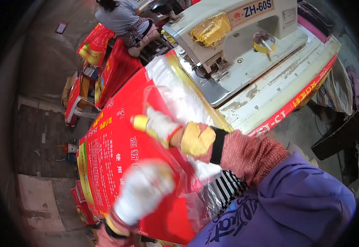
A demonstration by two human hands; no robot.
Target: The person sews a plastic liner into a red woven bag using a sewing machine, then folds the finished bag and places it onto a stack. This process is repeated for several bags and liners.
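A large red printed sack [101, 164] lies spread before me, its wording on the upper side. Clear plastic liner film [169, 80] shows along its right side, up against the sewing machine [233, 53]. My right hand [159, 125], in a white glove with a yellow finger cover, rests over the sack and film with its fingers stretched apart. Nearer to me, my left hand [144, 191] is over the lower part of the sack, also in a white glove. Motion smears its fingers, so their grip is hidden.
A yellow cloth [212, 29] and a tape roll [263, 43] are on the machine. Beyond the sack, a person [124, 22] sits by stacked red sacks [119, 70]. At the right, a dark board [338, 136] leans near a pale bag [336, 92].
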